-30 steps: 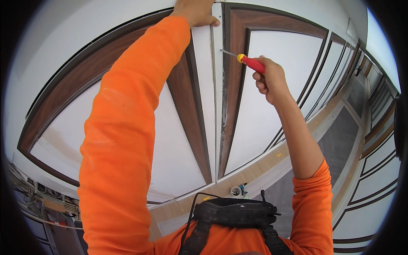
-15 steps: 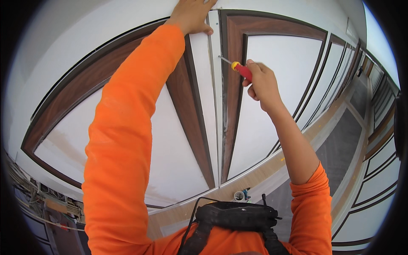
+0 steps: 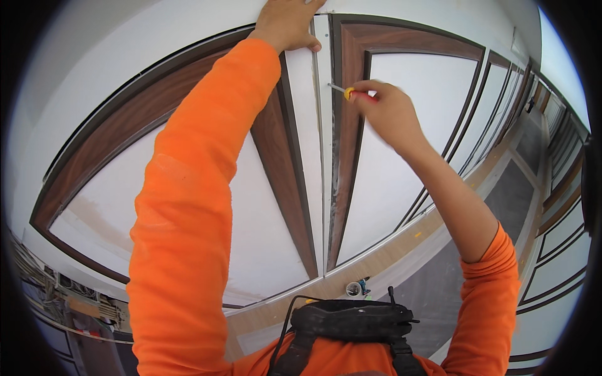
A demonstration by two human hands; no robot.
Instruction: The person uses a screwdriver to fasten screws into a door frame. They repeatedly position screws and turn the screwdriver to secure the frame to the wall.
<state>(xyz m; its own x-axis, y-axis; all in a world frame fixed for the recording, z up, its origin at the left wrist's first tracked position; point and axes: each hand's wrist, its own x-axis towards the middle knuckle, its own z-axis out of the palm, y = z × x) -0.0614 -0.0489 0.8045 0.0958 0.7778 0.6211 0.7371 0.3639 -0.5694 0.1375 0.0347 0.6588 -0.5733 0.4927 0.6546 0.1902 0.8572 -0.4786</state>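
A screwdriver [image 3: 351,94] with a red and yellow handle is gripped in my right hand [image 3: 392,116]. Its metal tip points left and meets, or nearly meets, the narrow white strip [image 3: 323,125] between two wall panels. My left hand [image 3: 288,25] is spread against the upper wall beside this strip, thumb out and fingers apart. Brown wood-look trim with dark edges frames the left panel [image 3: 269,232] and the right panel [image 3: 414,88], both white inside. Any screw under the tip is too small to make out.
On the floor below the wall stand a white tub [image 3: 353,289] and a teal power tool [image 3: 365,285]. A black chest pack [image 3: 351,319] hangs on me. Cables and loose material [image 3: 75,294] lie at lower left. A covered corridor floor [image 3: 511,188] runs off to the right.
My right hand has turned around the screwdriver handle, and its elbow has swung out to the right. The left hand keeps its place on the wall; the whole view has shifted slightly.
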